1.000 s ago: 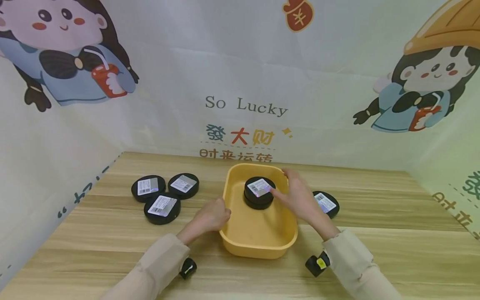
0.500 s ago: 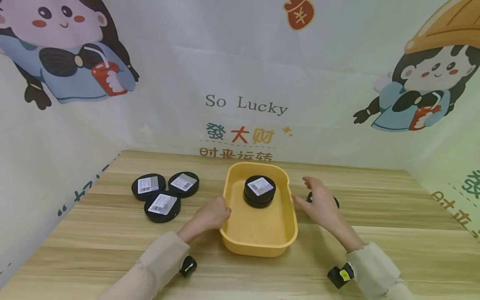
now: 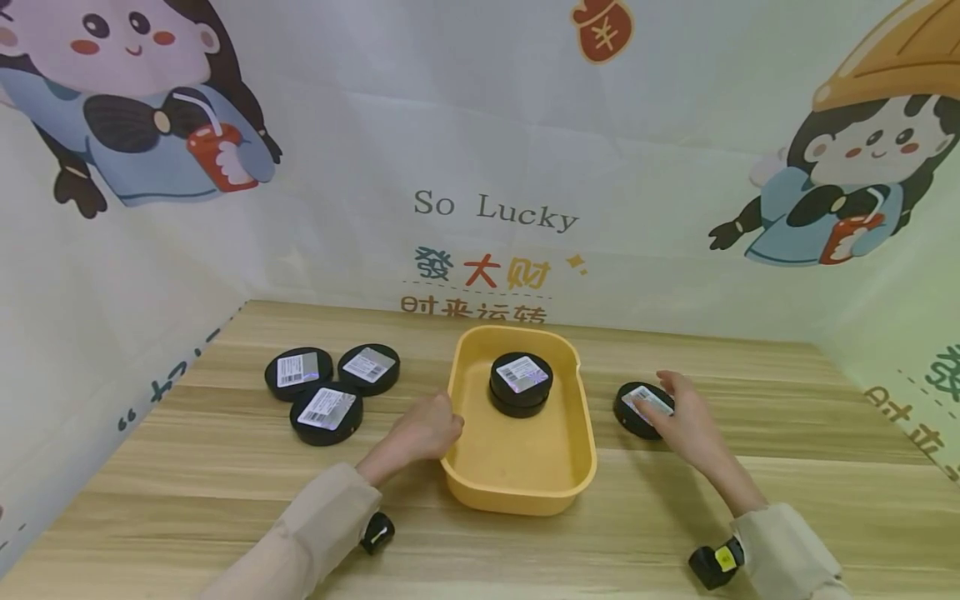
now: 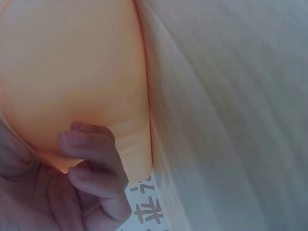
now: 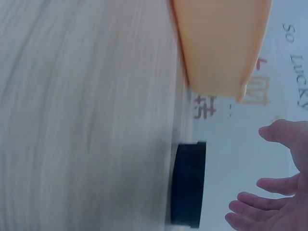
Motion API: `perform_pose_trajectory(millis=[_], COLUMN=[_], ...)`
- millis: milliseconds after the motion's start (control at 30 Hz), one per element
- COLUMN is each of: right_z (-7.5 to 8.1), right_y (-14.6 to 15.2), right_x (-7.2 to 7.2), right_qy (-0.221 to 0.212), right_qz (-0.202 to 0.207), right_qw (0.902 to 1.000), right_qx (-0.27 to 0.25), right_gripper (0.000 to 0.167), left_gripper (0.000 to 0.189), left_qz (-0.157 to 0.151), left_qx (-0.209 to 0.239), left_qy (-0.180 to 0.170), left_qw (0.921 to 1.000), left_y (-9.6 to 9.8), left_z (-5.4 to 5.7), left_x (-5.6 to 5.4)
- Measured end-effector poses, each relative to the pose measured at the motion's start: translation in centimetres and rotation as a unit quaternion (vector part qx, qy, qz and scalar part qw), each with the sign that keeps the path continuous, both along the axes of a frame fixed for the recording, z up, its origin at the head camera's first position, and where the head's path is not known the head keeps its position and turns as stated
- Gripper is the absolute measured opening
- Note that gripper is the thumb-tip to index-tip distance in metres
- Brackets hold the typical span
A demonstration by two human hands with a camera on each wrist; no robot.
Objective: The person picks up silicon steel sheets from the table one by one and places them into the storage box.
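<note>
A yellow plastic bin point(image 3: 517, 492) stands on the table, two black round discs with a white label on top point(image 3: 521, 385) stacked inside it. My left hand point(image 3: 426, 427) grips the bin's left rim; in the left wrist view its fingers point(image 4: 98, 183) curl against the outer wall. To the right of the bin lies a single black labelled disc point(image 3: 636, 427). My right hand point(image 3: 692, 421) is over that disc, thumb and fingers spread. In the right wrist view the fingers point(image 5: 260, 207) are apart from the disc point(image 5: 188, 185).
Three more black labelled discs point(image 3: 326, 414) sit grouped on the left of the wooden table point(image 3: 187, 492). Behind the table hangs a printed white cloth point(image 3: 337, 208), which also rises along both sides.
My right hand has left the bin's right rim and moved right to the lone disc, which it partly covers. The left hand stays on the bin; the stacked discs have not moved.
</note>
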State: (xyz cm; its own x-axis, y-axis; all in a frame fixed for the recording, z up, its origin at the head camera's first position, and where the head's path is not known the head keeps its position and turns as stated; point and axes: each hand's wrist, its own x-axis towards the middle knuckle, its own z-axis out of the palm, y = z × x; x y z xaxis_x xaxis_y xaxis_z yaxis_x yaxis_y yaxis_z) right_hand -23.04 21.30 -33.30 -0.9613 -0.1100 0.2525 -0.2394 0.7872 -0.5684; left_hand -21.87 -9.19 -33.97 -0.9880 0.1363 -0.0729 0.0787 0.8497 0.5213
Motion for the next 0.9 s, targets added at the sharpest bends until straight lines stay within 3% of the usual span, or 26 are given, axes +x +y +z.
perform_pose_trajectory(millis=[433, 733, 900], right_z=[-0.7, -1.0, -1.2], right_y=[1.7, 2.2, 2.5], right_x=[-0.7, -1.0, -1.1], right_qy=[-0.041, -0.111, -0.133], right_qz=[-0.036, -0.022, -0.007], right_qw=[0.9975, 0.9896, 0.9874], right_qx=[0.045, 0.089, 0.085], right_gripper=[0.073, 0.100, 0.102], left_gripper=[0.019, 0.017, 0.018], left_qz=[-0.004, -0.003, -0.003], left_qx=[0.004, 0.008, 0.008], left_qy=[0.006, 0.005, 0.005], left_qw=[1.0000, 0.9999, 1.0000], left_y=[-0.1, 0.0, -0.1], left_z=[0.0, 0.0, 0.0], left_x=[0.1, 0.1, 0.1])
